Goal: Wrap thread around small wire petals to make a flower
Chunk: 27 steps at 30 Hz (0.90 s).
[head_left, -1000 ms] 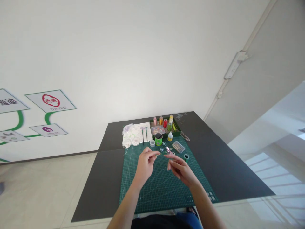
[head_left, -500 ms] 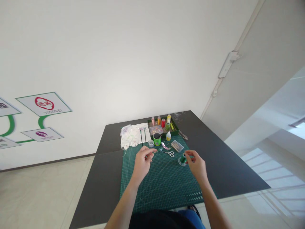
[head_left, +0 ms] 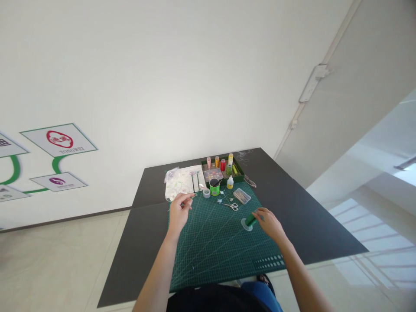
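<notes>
My left hand point(head_left: 180, 209) is raised over the far left of the green cutting mat point(head_left: 211, 247). Its thumb and fingers pinch a thin green piece point(head_left: 194, 196), too small to make out fully. My right hand point(head_left: 269, 222) closes its fingertips on the upper end of a spool of green thread point(head_left: 251, 219). The spool leans on its clear round base point(head_left: 246, 225) on the mat's right side. Between the hands lie small scissors point(head_left: 231, 206) and a few small pale leaf-like pieces point(head_left: 219, 201).
Behind stand a green tin point(head_left: 214, 190), a glue bottle point(head_left: 230, 182), a tape roll point(head_left: 206, 193) and a clear box point(head_left: 242, 196). A green tray point(head_left: 239, 178) holds several thread spools. White paper point(head_left: 182, 182) bears two stems. Pliers point(head_left: 250, 181) lie right of the tray.
My left hand has moved left with its pinched piece, away from the scissors. The pink piece near the scissors no longer shows there. The thread spool has tilted under my right hand.
</notes>
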Available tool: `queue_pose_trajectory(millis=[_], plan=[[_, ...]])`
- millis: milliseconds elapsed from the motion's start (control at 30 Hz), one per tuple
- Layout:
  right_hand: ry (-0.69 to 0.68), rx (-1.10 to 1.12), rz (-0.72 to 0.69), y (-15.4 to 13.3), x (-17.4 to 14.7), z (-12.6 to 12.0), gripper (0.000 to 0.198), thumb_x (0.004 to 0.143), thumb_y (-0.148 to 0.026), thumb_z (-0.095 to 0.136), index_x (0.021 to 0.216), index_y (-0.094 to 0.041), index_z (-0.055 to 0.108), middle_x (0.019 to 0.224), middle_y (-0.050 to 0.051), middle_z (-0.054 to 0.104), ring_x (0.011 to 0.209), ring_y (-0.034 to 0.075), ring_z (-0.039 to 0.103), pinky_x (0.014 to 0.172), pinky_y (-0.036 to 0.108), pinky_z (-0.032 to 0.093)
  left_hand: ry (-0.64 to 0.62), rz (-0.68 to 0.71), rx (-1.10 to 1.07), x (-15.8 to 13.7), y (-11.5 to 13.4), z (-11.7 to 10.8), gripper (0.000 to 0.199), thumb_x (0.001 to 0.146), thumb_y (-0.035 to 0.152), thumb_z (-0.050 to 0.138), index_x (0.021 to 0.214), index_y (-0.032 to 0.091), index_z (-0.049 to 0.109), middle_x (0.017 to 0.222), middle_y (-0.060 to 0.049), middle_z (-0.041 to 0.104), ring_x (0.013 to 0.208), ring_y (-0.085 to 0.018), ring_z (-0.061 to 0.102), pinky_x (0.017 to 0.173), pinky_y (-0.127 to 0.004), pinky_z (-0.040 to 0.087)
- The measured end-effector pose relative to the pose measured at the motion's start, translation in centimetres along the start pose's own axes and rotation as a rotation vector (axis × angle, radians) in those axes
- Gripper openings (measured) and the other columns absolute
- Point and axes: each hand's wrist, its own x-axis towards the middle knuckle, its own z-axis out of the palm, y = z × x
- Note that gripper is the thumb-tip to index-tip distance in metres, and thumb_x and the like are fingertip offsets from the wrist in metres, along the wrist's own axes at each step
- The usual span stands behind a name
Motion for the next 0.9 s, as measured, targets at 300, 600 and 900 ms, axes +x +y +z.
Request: queue_pose_trajectory(millis=[300,600,900], plan=[[-0.174,1.14,0.247,-0.7,-3.0,-4.1,0.052,0.074,-0.058,0.075,0.104,-0.016,0.08,0.122,0.016,0.073,0.125,0.034,0.058,0.101,0.042,0.047,0.228,-0.27,-0.096,1.1,-6.8,-3.4,0.037,0.064,0.029,0.068,0.097,0.014,0.077,0.075,-0.001,0.061,0.051,-0.009,0.052,0.045,-0.021,0.035],[0.33,1.631,0.46,-1.8,-2.4,-0.6,0.024,0.076,-0.048,0.071,0.077,-0.024,0.066,0.096,0.006,0.076,0.11,0.029,0.067,0.095,0.053,0.054,0.399,-0.361,-0.122,0.1,-9.3,-5.1,0.045,0.058,0.03,0.069,0.098,0.012,0.078,0.068,0.0,0.06,0.053,-0.01,0.053,0.045,-0.02,0.036],[0.553,0.137,0.116,1.4,-2.7,-4.2,0.042,0.081,-0.056,0.057,0.071,-0.02,0.077,0.121,0.016,0.072,0.124,0.04,0.053,0.107,0.06,0.035,0.544,-0.262,-0.156,1.3,-7.3,-8.6,0.052,0.055,0.037,0.073,0.101,0.012,0.077,0.068,0.001,0.056,0.053,-0.009,0.052,0.042,-0.019,0.031]])
